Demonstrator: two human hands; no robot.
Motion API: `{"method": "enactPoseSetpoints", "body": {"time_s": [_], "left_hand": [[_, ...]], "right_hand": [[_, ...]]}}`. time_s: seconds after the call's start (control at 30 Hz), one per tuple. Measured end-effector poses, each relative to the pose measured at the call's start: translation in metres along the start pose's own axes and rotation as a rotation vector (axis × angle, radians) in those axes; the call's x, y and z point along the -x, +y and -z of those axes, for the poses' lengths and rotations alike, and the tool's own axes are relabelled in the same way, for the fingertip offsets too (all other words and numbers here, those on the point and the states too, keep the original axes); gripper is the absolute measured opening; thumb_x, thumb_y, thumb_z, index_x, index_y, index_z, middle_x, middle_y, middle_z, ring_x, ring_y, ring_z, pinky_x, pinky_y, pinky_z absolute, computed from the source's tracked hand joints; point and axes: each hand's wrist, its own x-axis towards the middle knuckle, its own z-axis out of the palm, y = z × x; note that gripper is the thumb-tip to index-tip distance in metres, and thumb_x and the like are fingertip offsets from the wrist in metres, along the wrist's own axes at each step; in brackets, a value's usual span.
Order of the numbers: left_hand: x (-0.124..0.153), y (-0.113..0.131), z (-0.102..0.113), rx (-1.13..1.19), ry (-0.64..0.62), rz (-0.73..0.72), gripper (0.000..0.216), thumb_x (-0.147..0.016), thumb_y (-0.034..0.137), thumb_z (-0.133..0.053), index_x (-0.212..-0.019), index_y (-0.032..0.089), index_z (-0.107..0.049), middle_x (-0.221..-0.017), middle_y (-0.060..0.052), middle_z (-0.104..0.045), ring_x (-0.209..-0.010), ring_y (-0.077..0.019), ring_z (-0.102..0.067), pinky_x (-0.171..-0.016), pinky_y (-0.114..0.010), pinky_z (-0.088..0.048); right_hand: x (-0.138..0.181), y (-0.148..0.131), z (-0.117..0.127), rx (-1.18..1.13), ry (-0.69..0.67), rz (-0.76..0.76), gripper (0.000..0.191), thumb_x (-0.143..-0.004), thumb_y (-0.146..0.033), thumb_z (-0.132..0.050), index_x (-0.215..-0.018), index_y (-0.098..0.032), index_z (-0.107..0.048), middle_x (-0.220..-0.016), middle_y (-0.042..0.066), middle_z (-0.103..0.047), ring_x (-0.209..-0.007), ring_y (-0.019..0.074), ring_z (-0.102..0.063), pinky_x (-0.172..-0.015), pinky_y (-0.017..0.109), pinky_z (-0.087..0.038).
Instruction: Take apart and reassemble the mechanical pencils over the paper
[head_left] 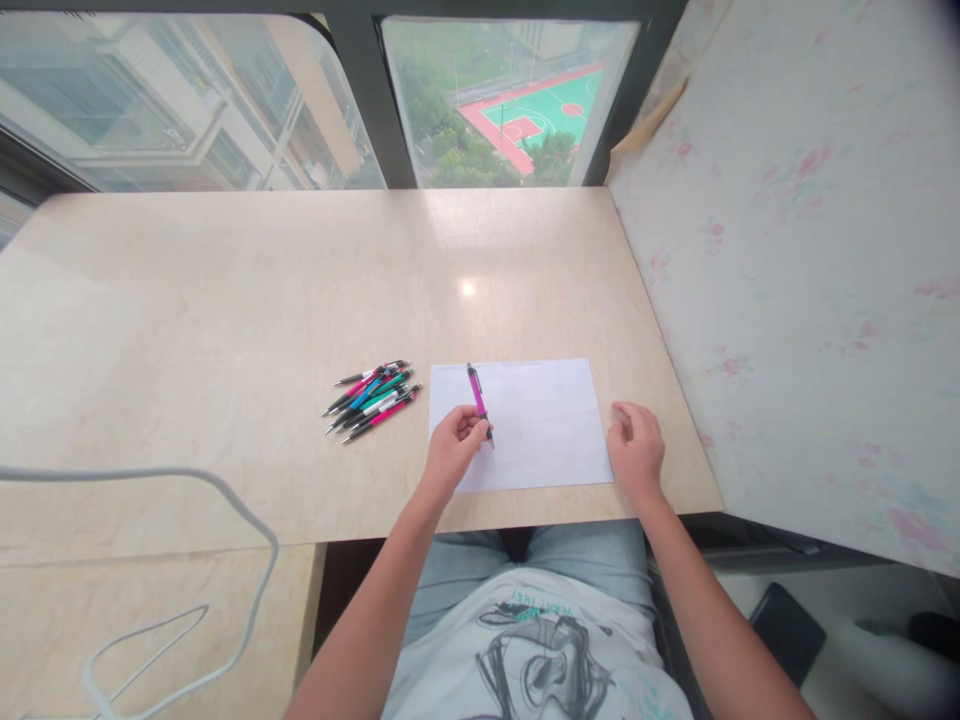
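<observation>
Lap: light blue jeans (457, 575) and a white printed shirt (540, 650) sit closest to the camera, below the desk edge
Cable: a white cable (247, 520) loops across the lower left, over the beige desk (225, 300)
Left hand: the left hand (452, 448) grips a magenta pen (478, 395) near its tip, fingers curled round the barrel; the tip meets the paper and the pen leans away from the person
Right hand: the right hand (637, 448) rests on the desk at the paper's right edge, fingers loosely curled, holding nothing
Paper: a white sheet (547, 420) lies flat between the two hands, close to the desk's near edge
Pens: a loose pile of pens (373, 398), pink, green, blue and black, lies just left of the sheet, apart from the left hand
Behind: a window (495, 100) looks down on a sports court
</observation>
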Motion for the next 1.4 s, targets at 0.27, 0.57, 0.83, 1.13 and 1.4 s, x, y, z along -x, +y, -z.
{"method": "enactPoseSetpoints", "body": {"time_s": [0.27, 0.57, 0.83, 1.13, 1.4], "left_hand": [[-0.001, 0.002, -0.018, 0.401, -0.101, 0.147, 0.036, -0.073, 0.034, -0.081, -0.098, 0.018, -0.060, -0.102, -0.009, -0.075, -0.094, -0.0211, -0.071, -0.081, -0.031, -0.051], [0.005, 0.002, -0.031, 0.481, -0.166, 0.096, 0.029, -0.071, 0.027, -0.083, -0.090, 0.018, -0.063, -0.095, -0.005, -0.073, -0.088, -0.0177, -0.070, -0.087, -0.032, -0.050], [0.020, -0.002, -0.039, 0.422, -0.134, 0.023, 0.022, -0.073, 0.027, -0.082, -0.087, 0.017, -0.068, -0.085, -0.004, -0.072, -0.083, -0.0177, -0.068, -0.080, -0.030, -0.050], [0.028, -0.010, -0.043, 0.321, -0.084, -0.011, 0.024, -0.073, 0.028, -0.083, -0.089, 0.017, -0.070, -0.083, -0.003, -0.071, -0.080, -0.0161, -0.067, -0.077, -0.028, -0.050], [0.025, -0.015, -0.033, 0.495, -0.070, -0.005, 0.027, -0.080, 0.034, -0.078, -0.102, 0.018, -0.073, -0.101, -0.008, -0.076, -0.086, -0.0171, -0.072, -0.074, -0.025, -0.054]], "right_hand": [[0.000, -0.001, 0.001, -0.048, 0.018, -0.096, 0.027, -0.084, -0.020, -0.049, -0.103, -0.018, -0.068, -0.103, 0.012, -0.071, -0.094, 0.0243, -0.064, -0.088, 0.043, -0.054], [-0.004, -0.005, 0.005, -0.101, 0.067, -0.117, 0.025, -0.089, -0.026, -0.048, -0.099, -0.018, -0.069, -0.102, 0.012, -0.071, -0.098, 0.0252, -0.064, -0.092, 0.045, -0.052], [0.015, -0.073, 0.014, -0.434, -0.105, -0.318, 0.033, -0.096, -0.045, -0.049, -0.101, -0.019, -0.069, -0.087, 0.008, -0.071, -0.078, 0.0212, -0.063, -0.072, 0.035, -0.050], [0.033, -0.134, -0.010, -1.213, -0.355, -0.843, 0.029, -0.079, -0.047, -0.077, -0.084, -0.020, -0.068, -0.064, -0.002, -0.056, -0.055, 0.0086, -0.044, -0.049, 0.022, -0.033], [0.023, -0.119, -0.011, -1.209, -0.240, -0.820, 0.031, -0.076, -0.048, -0.080, -0.087, -0.020, -0.070, -0.066, -0.002, -0.057, -0.057, 0.0091, -0.045, -0.049, 0.023, -0.034]]}}
